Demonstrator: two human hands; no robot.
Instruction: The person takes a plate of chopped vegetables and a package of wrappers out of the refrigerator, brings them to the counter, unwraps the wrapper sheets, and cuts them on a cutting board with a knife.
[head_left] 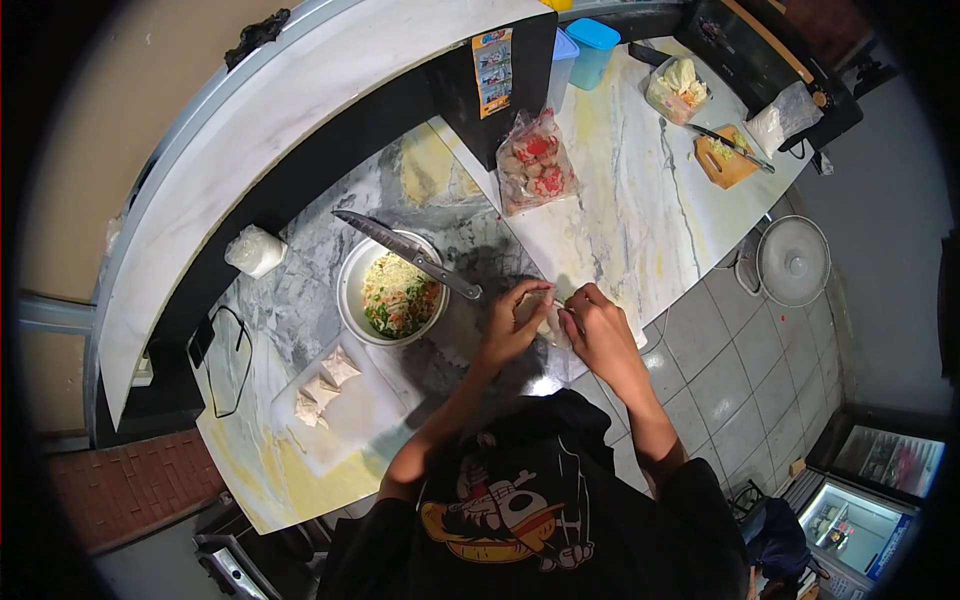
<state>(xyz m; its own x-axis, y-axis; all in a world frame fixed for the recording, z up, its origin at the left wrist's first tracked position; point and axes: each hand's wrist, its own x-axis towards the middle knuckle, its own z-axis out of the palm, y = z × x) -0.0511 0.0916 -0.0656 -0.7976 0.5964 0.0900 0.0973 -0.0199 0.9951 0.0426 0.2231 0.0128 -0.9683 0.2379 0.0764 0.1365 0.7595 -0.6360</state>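
Observation:
Near the counter's front edge, both hands are at a small clear plastic bag [553, 335] with something pale inside that I cannot make out. My left hand [513, 325] grips the bag's left side, fingers closed. On the other side, my right hand [603, 335] pinches its upper right part. To the left stands a white bowl [345, 300] of chopped green and orange vegetables topped with pale shreds [398, 275]. A large knife [410, 255] lies across the bowl's rim. Several folded pale dough pieces [320, 390] sit on a white cutting board [365, 410].
A printed bag of round, pale brown pieces [537, 165] lies beyond my hands. Farther right are a tub of cabbage [678, 90] and a wooden board [725, 170] with a knife [735, 147]. A white-filled jar [255, 252] stands left. A lid [793, 260] sits below counter level.

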